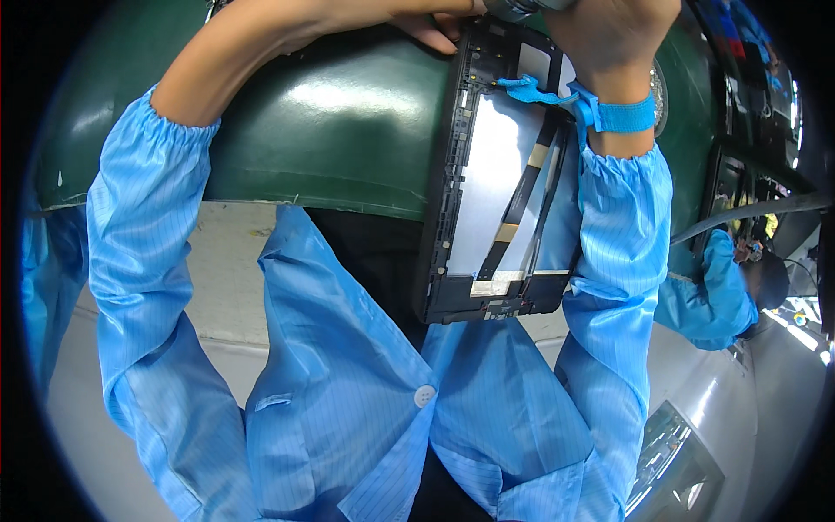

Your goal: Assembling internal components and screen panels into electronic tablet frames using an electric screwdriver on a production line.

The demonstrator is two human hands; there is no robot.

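Note:
An opened tablet [504,183], with a black frame, silver inner plate and dark ribbon cables, lies lengthwise before me. Its near end reaches past the table's edge. My left hand [430,33] grips the tablet's far left edge with its fingers; the upper frame edge cuts off part of this hand. Over the far right corner, my right hand [616,36] is closed against a dark cylindrical tool [515,8], mostly out of the picture. Most of the right fingers are hidden. A blue wrist strap [628,117] circles the right wrist, its loose end hanging over the tablet.
The green table mat [330,148] curves across the far side. A grey cable [757,213] runs in from the right. Beyond it a co-worker's blue sleeve [718,287] shows near dark equipment. A dark glossy panel [674,470] is at the lower right.

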